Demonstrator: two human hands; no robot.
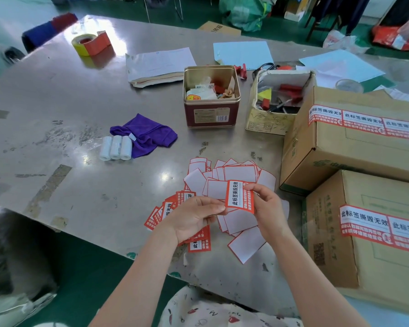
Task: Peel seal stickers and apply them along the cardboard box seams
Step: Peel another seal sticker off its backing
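One seal sticker (239, 197), red border with white panel and black print, sits upright between my two hands above the table edge. I judge it light, thin and floppy, sticky once off its backing, so it should be taken by a corner or edge only and kept off itself. My right hand (267, 208) pinches its right side, thumb and fingers curled onto it. My left hand (194, 217) is palm-up, fingertips touching the sticker's lower-left corner, likely working the backing loose; can't tell if peel has started. Under the left hand: fan of unpeeled stickers (165, 211), print up. Behind and under the held sticker: pile of blank white backings (236, 175). Just right of my hands, near cardboard box (364, 251) with stickers already along its seam; far cardboard box (352, 147) behind it, likewise stickered. Further out on the steel table (80, 114): purple cloth (149, 135), three white rolls (115, 147), open tin (210, 97).
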